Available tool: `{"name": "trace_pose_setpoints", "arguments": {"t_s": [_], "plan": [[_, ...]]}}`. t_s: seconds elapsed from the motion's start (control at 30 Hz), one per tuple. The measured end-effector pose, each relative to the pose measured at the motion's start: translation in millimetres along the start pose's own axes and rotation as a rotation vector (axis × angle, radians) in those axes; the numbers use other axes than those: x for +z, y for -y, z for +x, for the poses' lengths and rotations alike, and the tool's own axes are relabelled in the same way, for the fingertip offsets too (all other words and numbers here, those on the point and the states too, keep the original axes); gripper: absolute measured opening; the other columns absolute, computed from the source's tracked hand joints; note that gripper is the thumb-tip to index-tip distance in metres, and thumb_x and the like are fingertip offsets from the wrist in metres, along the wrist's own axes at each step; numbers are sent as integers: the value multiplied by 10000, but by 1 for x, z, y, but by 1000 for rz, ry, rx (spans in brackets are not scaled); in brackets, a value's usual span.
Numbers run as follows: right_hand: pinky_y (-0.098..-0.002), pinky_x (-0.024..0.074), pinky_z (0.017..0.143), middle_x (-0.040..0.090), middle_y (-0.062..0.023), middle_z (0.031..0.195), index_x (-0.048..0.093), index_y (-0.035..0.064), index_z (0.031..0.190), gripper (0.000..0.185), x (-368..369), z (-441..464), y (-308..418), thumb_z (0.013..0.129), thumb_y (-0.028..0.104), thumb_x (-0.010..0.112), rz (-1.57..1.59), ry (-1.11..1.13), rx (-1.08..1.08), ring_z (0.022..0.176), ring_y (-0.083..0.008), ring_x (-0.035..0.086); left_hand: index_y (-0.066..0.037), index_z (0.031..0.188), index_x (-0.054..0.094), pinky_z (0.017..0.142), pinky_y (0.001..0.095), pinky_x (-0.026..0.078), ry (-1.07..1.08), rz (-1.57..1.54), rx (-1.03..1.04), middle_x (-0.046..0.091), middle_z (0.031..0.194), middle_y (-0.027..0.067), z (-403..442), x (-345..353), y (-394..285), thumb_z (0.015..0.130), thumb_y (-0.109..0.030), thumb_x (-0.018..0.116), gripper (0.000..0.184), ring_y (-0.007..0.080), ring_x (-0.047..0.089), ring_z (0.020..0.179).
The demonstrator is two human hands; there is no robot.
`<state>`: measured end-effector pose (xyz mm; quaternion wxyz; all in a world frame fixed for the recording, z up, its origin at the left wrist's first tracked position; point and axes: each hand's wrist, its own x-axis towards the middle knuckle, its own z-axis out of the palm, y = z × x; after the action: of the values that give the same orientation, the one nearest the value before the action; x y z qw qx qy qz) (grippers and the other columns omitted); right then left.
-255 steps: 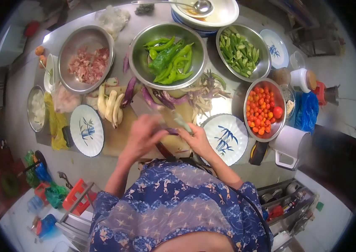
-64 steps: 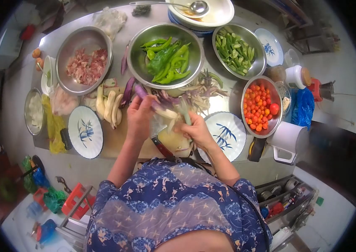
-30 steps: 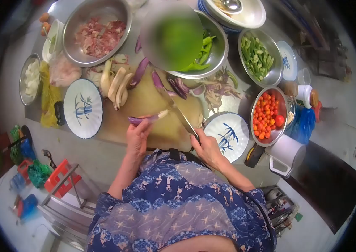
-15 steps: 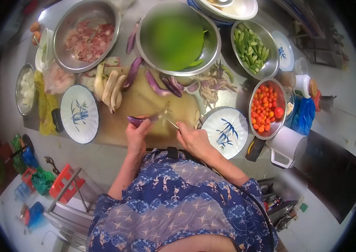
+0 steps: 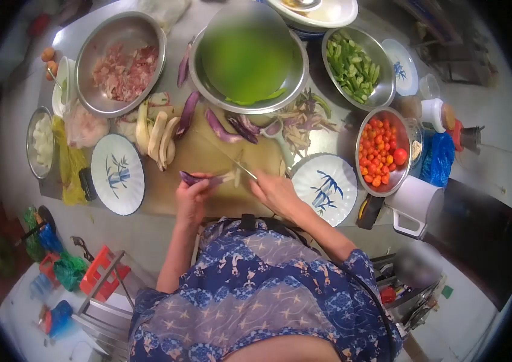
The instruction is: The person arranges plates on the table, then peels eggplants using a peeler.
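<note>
My left hand [image 5: 192, 198] is closed round a partly peeled eggplant [image 5: 188, 178], purple at its left end and pale at its right tip. My right hand [image 5: 273, 192] grips a knife [image 5: 243, 169], its blade pointing up and left by the pale tip. Both are over the cutting board [image 5: 208, 154]. Peeled pale eggplants [image 5: 160, 139] lie at the board's upper left. Purple eggplants [image 5: 223, 128] lie along its far edge, beside a green-handled peeler [image 5: 281, 140] and a heap of peelings [image 5: 304, 123].
Metal bowls hold meat [image 5: 124, 72], okra [image 5: 352, 66] and small tomatoes [image 5: 380, 148]; the green contents of the middle bowl [image 5: 301, 78] are blurred. White plates [image 5: 118, 175] [image 5: 325, 190] flank the board. A white pitcher [image 5: 419, 202] stands at the right.
The peeler my right hand held earlier now lies on the table, and a knife is in that hand. The eggplant in my left hand has come down over the board, and the blade is now at its pale tip.
</note>
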<state>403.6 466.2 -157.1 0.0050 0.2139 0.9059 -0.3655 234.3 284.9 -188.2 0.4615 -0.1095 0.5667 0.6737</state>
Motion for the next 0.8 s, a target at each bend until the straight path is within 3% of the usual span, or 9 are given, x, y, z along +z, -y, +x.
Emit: {"name": "trace_pose_setpoints", "arguments": {"t_s": [0.1, 0.17, 0.2, 0.3, 0.43, 0.53, 0.6, 0.67, 0.8], "plan": [[-482, 497, 556, 654, -172, 732, 530, 36, 1082, 219, -27, -28, 2, 949, 199, 589, -12, 100, 116, 655, -374, 659, -30, 1117, 580, 899, 407, 566, 43, -122, -58, 630, 1129, 137, 0, -25, -7, 858, -86, 615, 268, 293, 633, 1083], [-466, 498, 543, 662, -154, 781, 542, 56, 1140, 257, -41, -45, 2, 956, 230, 587, 14, -27, 30, 660, -364, 658, -33, 1147, 574, 927, 403, 546, 209, -665, -108, 630, 1129, 124, 6, -43, -9, 861, -70, 589, 288, 294, 616, 1099], [-466, 498, 543, 662, -154, 781, 542, 56, 1140, 257, -45, -49, 1, 956, 230, 587, 10, -35, 37, 660, -364, 658, -22, 1191, 561, 954, 388, 530, 309, -746, -91, 615, 1165, 122, 4, -44, -19, 876, -73, 566, 319, 291, 594, 1126], [-452, 498, 536, 669, -133, 832, 550, 76, 1145, 266, -46, -55, -1, 966, 270, 586, -69, 126, -25, 674, -351, 657, 2, 1206, 558, 955, 386, 555, 403, -862, -9, 579, 1216, 141, 0, -24, -55, 877, -68, 573, 336, 256, 591, 1159], [-491, 512, 648, 676, -179, 875, 602, 60, 1107, 290, -8, -39, -4, 990, 323, 567, 245, 291, -164, 728, -392, 656, 13, 1239, 538, 1022, 393, 527, 514, -794, 74, 556, 1237, 148, 0, 16, -93, 911, -56, 543, 336, 260, 579, 1171], [-494, 518, 706, 686, -214, 924, 625, 64, 1136, 313, 1, -34, -6, 1002, 336, 548, 344, 408, -61, 785, -405, 668, 18, 1248, 539, 1017, 405, 524, 527, -750, 68, 569, 1263, 160, 2, 25, -95, 921, -55, 542, 335, 275, 586, 1184], [-465, 527, 737, 689, -244, 935, 623, 43, 1223, 369, -3, -58, -10, 1001, 332, 568, 414, 211, 194, 857, -412, 672, 22, 1236, 557, 1028, 399, 516, 541, -733, 61, 591, 1272, 169, 3, 21, -89, 917, -43, 542, 326, 279, 597, 1183], [-433, 522, 717, 686, -251, 906, 612, 26, 1222, 366, -29, -89, -6, 994, 310, 579, 382, 138, 438, 851, -388, 688, 20, 1233, 564, 1038, 398, 509, 486, -741, 58, 594, 1267, 168, 1, 9, -83, 915, -40, 542, 324, 276, 594, 1187], [-479, 522, 677, 677, -219, 757, 608, 46, 1221, 370, -81, -136, 19, 998, 338, 565, 229, 63, 674, 737, -435, 673, 16, 1225, 577, 1074, 404, 487, 379, -763, 31, 597, 1260, 166, -1, -8, -69, 914, -37, 545, 317, 276, 584, 1206]]}}
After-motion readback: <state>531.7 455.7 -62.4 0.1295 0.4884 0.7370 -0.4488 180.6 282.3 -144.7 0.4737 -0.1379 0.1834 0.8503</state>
